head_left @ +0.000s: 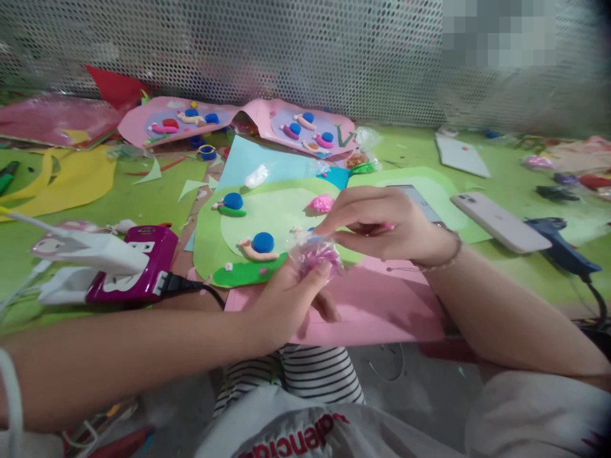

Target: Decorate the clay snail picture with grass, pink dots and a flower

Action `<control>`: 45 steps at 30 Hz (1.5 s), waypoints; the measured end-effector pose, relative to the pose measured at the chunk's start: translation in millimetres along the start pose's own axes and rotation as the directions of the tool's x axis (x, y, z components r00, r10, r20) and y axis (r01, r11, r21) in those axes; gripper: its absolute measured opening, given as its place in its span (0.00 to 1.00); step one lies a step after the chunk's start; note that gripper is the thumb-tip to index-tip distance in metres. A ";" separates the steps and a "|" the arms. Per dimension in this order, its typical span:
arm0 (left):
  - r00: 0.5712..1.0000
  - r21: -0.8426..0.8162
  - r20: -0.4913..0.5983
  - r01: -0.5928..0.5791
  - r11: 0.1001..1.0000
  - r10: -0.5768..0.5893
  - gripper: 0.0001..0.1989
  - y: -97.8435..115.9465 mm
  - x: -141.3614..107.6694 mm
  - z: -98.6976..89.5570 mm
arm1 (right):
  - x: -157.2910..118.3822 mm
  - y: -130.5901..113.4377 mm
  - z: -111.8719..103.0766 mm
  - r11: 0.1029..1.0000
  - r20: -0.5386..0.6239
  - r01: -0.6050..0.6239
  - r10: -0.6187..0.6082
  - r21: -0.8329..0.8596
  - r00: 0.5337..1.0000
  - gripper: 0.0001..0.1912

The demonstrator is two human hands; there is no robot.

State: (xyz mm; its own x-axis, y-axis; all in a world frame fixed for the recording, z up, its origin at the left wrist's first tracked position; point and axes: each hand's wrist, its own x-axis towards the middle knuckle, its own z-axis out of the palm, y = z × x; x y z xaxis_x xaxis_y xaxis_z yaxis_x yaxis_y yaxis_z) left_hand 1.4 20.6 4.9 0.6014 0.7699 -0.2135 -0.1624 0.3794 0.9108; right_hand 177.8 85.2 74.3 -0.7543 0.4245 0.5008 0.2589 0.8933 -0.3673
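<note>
My left hand (293, 299) is closed on a small clear plastic bag (317, 254) of pink-purple clay. Thumb and fingers of my right hand (375, 222) pinch at the bag's upper edge from the right; a bit of pink shows between its fingers. Under both hands lies a pink sheet (382, 305). Just beyond is a green paper cutout (277, 216) bearing clay snails with blue shells, such as one blue-shelled snail (262, 243), and a green clay strip with small flowers. A pink clay lump (321, 203) sits near my right fingertips.
A purple power strip (143, 261) with white plugs stands at left. To the right lie a pale phone (499, 221) and a dark blue glue gun (566, 248). Pink cutouts (248, 117) with more snails rest against the perforated metal panel (286, 57) behind. Yellow paper (81, 178) is at far left.
</note>
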 end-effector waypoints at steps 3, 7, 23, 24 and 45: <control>0.996 0.067 -0.081 0.048 0.997 -0.043 0.15 2.6 2.0 2.4 | 0.8 -3.2 -0.3 0.997 0.080 -0.040 0.035 0.059 0.996 0.08; 0.995 0.165 -0.095 0.040 0.986 -0.025 0.12 6.4 2.6 3.1 | 0.2 -2.9 -2.2 0.979 0.170 -0.146 0.122 0.139 0.978 0.09; 1.000 0.098 -0.009 0.016 0.995 -0.015 0.12 0.3 3.9 1.1 | 1.3 2.8 -0.2 0.896 0.335 -0.385 0.301 0.222 0.893 0.07; 1.000 0.094 0.001 0.017 0.995 -0.018 0.12 0.5 3.6 1.3 | 0.6 4.3 1.2 0.894 0.344 -0.382 0.292 0.233 0.893 0.07; 0.995 -0.002 0.080 0.060 0.998 -0.060 0.12 3.2 2.0 1.6 | 2.0 3.4 8.4 0.917 0.297 -0.187 0.080 0.351 0.952 0.06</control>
State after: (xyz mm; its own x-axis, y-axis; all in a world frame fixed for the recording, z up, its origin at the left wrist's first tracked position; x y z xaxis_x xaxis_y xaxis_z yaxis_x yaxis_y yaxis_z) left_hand 3.3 22.6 8.0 0.6711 0.7020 -0.2385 -0.1274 0.4261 0.8957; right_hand 172.1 87.8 67.5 -0.8760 0.4319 0.2146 0.1665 0.6885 -0.7058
